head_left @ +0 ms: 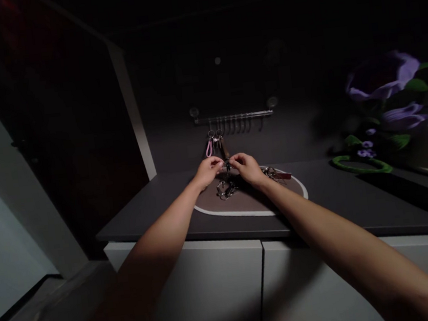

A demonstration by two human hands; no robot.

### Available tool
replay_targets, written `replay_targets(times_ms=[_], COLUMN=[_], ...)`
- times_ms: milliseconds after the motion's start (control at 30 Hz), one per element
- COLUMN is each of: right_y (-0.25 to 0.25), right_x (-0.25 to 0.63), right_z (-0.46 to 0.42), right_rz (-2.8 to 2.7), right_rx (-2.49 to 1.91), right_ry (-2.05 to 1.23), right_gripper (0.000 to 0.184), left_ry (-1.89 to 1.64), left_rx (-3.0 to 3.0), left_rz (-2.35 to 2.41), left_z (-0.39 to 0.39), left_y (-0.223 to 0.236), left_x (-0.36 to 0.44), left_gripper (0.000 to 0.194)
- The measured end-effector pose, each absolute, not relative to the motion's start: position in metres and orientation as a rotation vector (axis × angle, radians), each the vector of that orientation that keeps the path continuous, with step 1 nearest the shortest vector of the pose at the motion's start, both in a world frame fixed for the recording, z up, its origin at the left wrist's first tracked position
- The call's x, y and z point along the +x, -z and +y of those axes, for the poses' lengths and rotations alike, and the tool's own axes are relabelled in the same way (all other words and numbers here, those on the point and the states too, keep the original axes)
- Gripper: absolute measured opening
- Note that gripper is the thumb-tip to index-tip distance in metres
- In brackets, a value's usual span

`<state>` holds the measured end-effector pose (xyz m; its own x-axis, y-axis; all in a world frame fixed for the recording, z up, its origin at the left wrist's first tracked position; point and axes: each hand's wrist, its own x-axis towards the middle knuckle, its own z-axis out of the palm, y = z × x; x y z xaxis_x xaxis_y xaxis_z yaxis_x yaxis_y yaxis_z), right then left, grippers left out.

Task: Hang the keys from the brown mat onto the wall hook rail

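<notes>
Fingers of both hands meet over the bench [138,210], close around a small dark metal piece [227,166]. On the right hand [249,169] they are nearly closed in a pinch and seem to have hold of it. On the left hand [207,173] thumb and forefinger are drawn near each other just beside it; whether they grip it too, I cannot tell. Two-sided fingertip work like this probably suits something so fine and stiff. Beneath lie loose metal rings [225,190] on an oval mat [239,213], whose pale rim likely helps keep small parts together; a metal bunch [271,173] with a reddish tag [284,176] lies by the right wrist. Behind, a wall rail [234,116] carries a row of hooks, a pink loop [208,148] and a brown strap [224,149] hanging at its left end, presumably for easy reach. No brand, label or lettering is readable, even on the tag.
</notes>
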<state>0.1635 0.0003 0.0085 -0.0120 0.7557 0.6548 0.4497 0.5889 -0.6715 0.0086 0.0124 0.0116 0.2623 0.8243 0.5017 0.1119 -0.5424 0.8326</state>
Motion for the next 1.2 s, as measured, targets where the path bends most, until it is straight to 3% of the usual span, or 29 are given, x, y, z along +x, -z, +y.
replay_targets(times_ms=[300,567,867,1200], right_y=[-0.021,-0.061,-0.099,-0.105], right_x=[0.164,0.15,0.136,0.123], right_z=[0.004,0.018,0.049,0.074], right_rz=[-1.438,-1.154,-0.969,-0.848], right_rx=[-0.97,-0.876,-0.902,-0.975], right_ry=[-0.502,-0.794,-0.826,-0.816], right_gripper=[0.024,0.009,0.01,0.01], left_ry=[-1.447,-1.471,-1.47,-1.531], left_rx=[2.264,2.408,2.433,2.424], left_rz=[1.213,1.357,1.444,1.443], left_z=[0.012,0.016,0.019,0.026], left_y=[-0.008,-0.006,-0.003,0.0], left_x=[0.006,0.007,0.007,0.006], left_gripper=[0.021,0.025,0.025,0.026])
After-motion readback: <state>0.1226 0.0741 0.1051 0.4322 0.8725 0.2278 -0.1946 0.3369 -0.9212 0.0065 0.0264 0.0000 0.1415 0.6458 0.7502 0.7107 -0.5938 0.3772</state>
